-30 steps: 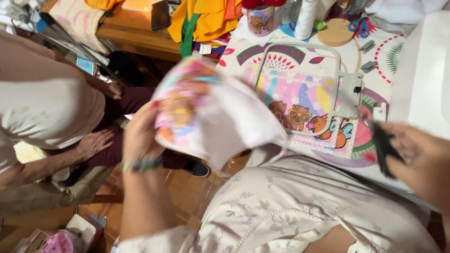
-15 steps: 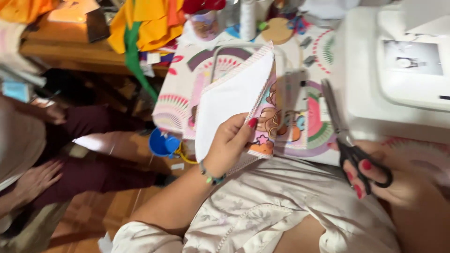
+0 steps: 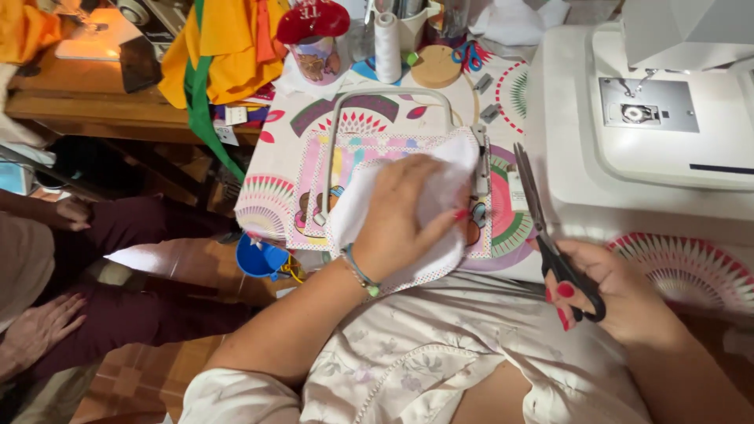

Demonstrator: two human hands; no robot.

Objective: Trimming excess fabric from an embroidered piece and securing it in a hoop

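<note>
My left hand (image 3: 404, 216) presses flat on a white piece of fabric (image 3: 448, 169) with a patterned edge, laid over a colourful printed panel (image 3: 314, 184) on the table. A grey metal frame (image 3: 338, 133) lies around that panel. My right hand (image 3: 609, 294) grips black-handled scissors (image 3: 546, 228), blades shut and pointing away from me, just right of the fabric. The scissors lie along the base of a white sewing machine (image 3: 660, 126).
At the table's far edge stand a white thread spool (image 3: 386, 45), a round wooden disc (image 3: 436, 67), a cup with a red lid (image 3: 314, 35) and yellow and green cloth (image 3: 212, 63). Another person sits at the left, hand (image 3: 35, 330) on knee. A blue cup (image 3: 259, 257) sits below the table.
My left hand has lowered the white fabric from held upright to flat on the table. The right hand with the scissors has come up beside the sewing machine.
</note>
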